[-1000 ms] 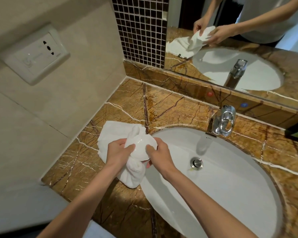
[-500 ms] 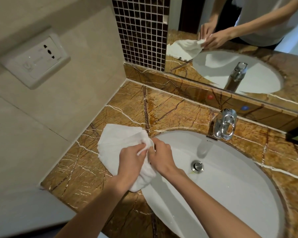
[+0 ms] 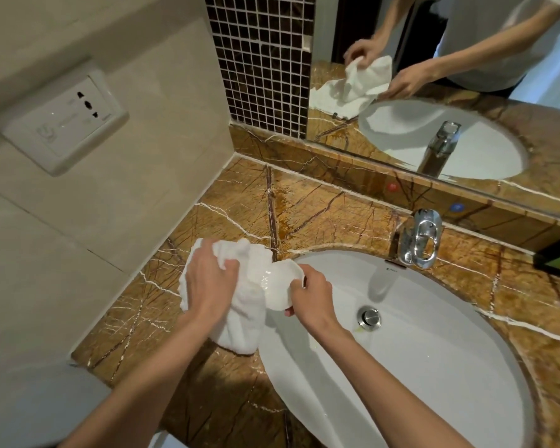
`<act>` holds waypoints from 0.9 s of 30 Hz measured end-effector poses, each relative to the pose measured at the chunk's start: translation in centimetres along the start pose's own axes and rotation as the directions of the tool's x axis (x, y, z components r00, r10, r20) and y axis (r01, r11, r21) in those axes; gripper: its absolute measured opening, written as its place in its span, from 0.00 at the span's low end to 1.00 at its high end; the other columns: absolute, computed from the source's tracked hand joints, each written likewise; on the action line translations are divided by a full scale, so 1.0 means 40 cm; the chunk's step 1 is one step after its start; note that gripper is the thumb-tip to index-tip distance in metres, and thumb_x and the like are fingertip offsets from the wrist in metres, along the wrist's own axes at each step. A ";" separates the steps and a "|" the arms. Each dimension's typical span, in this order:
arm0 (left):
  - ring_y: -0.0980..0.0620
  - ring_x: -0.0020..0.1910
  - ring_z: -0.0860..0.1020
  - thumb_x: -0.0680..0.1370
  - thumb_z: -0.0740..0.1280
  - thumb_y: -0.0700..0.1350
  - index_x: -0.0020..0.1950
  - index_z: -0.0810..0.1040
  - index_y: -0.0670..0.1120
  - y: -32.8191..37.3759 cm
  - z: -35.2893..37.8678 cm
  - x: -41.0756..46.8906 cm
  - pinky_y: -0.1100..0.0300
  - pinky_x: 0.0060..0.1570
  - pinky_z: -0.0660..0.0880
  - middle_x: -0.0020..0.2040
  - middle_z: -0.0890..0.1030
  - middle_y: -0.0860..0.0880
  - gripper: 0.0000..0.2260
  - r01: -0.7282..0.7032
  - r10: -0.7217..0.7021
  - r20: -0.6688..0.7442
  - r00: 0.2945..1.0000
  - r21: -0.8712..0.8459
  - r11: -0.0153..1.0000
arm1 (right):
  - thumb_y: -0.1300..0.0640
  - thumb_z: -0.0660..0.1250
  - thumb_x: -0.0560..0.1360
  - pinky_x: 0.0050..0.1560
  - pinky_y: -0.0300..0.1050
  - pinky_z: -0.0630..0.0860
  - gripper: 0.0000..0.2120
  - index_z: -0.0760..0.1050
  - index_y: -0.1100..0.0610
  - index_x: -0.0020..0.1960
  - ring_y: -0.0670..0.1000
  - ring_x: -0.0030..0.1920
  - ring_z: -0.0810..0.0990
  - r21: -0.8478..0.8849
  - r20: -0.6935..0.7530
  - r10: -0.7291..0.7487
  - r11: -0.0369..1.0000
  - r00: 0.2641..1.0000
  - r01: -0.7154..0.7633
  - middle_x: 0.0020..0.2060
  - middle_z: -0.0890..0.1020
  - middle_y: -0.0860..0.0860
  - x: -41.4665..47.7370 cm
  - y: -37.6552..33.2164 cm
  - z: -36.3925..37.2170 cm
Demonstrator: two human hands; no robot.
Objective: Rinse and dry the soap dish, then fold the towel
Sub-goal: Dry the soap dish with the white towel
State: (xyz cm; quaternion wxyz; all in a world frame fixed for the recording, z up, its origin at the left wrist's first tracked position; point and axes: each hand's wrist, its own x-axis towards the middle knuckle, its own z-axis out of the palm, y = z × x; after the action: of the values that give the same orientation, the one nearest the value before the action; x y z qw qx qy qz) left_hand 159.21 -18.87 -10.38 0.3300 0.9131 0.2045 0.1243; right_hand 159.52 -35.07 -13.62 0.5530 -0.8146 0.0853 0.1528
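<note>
Soap dish (image 3: 280, 287), wrapped half a second back, now shows bare between my hands: right hand (image 3: 311, 294) pinches its rim, left hand (image 3: 209, 286) clenches bunched towel (image 3: 240, 321) against it, so drying looks nearly done, folding next.

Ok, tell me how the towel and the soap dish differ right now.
The towel is soft, bunched and matte; the soap dish is rigid, rounded and glossy. The towel is bigger, draping onto the countertop; the soap dish sits at the sink edge. The left hand grips the towel; the right hand pinches the dish. Both are white.
</note>
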 end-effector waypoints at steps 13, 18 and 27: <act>0.41 0.56 0.74 0.79 0.58 0.45 0.61 0.75 0.39 -0.026 0.102 0.082 0.52 0.56 0.69 0.64 0.70 0.35 0.15 0.147 -0.150 0.142 0.979 0.029 0.989 | 0.66 0.57 0.74 0.27 0.46 0.80 0.17 0.75 0.51 0.56 0.51 0.27 0.82 0.294 -0.181 0.210 0.944 0.961 -0.151 0.43 0.79 0.47 -0.008 0.060 -0.105; 0.41 0.76 0.44 0.75 0.52 0.66 0.76 0.55 0.55 -0.068 0.144 0.043 0.40 0.70 0.38 0.78 0.50 0.43 0.32 -0.404 0.180 0.472 0.863 0.429 0.808 | 0.66 0.57 0.74 0.26 0.44 0.78 0.18 0.76 0.54 0.59 0.55 0.36 0.83 0.328 -0.206 0.215 0.934 0.955 -0.140 0.49 0.80 0.55 -0.010 0.066 -0.132; 0.42 0.58 0.70 0.78 0.55 0.53 0.56 0.74 0.43 -0.076 0.092 0.105 0.40 0.64 0.60 0.56 0.77 0.43 0.17 -0.457 0.248 0.390 0.887 0.661 0.595 | 0.66 0.57 0.75 0.24 0.39 0.76 0.19 0.75 0.55 0.61 0.56 0.34 0.82 0.347 -0.207 0.212 0.929 0.955 -0.130 0.49 0.79 0.54 -0.028 0.060 -0.132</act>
State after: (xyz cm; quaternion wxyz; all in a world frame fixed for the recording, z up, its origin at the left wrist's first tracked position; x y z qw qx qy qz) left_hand 163.39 -16.85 -14.74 -0.0752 0.9968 0.0060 -0.0253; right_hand 158.55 -40.88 -13.54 0.6514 -0.7123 0.2473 0.0843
